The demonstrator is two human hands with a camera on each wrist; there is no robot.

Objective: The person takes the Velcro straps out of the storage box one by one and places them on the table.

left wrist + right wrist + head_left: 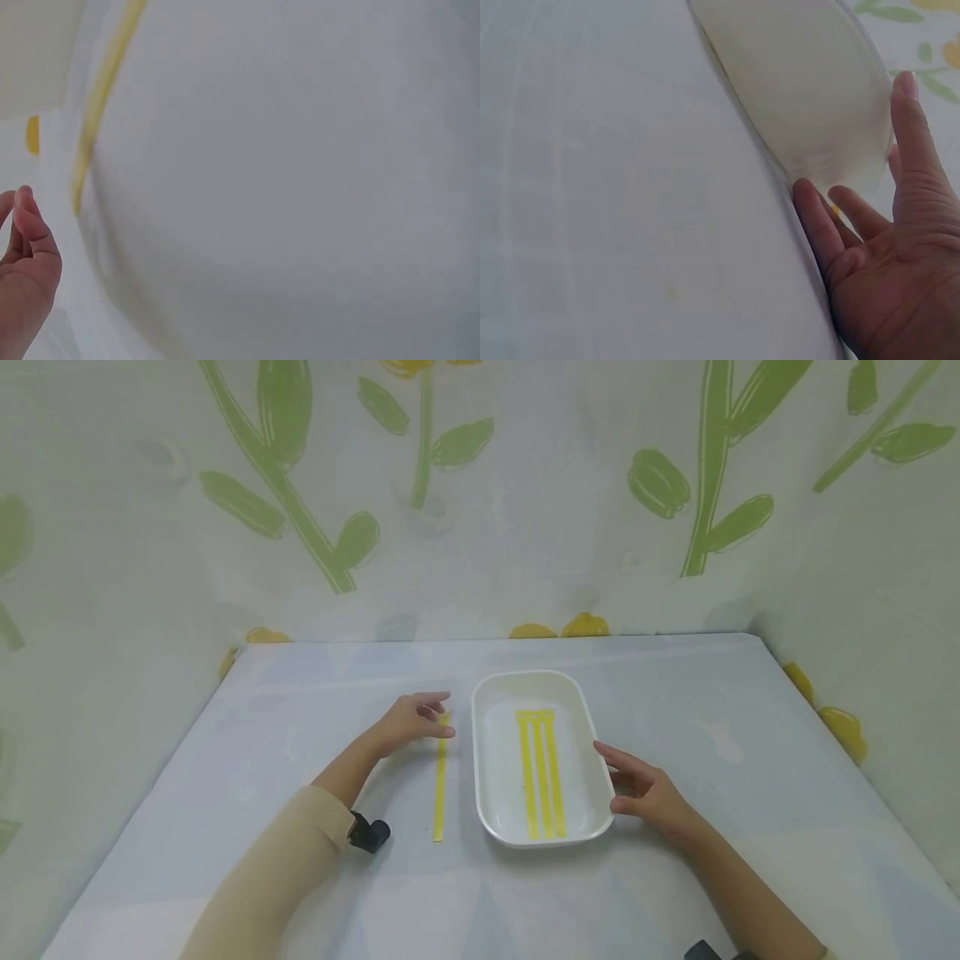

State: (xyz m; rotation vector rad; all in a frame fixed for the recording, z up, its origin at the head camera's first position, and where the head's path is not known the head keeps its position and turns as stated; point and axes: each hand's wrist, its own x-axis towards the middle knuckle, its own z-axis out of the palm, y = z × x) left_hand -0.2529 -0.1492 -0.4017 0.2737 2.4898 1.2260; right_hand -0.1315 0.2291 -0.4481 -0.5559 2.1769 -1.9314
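A white rectangular tray with rounded corners lies on the table. Inside it, three long yellow strips run side by side, with a short yellow piece across their far ends. To the tray's left, another yellow strip lies lengthwise on the table, also seen in the left wrist view as a blurred yellow strip. My left hand hovers at this strip's far end, thumb and fingers apart. At the tray's right side is my right hand, its fingertips against the wall; the right wrist view shows spread, lightly bent fingers.
A pale cloth covers the table. Behind and at both sides hang light curtains printed with green stems and yellow flowers. A dark wrist camera sits on the left forearm.
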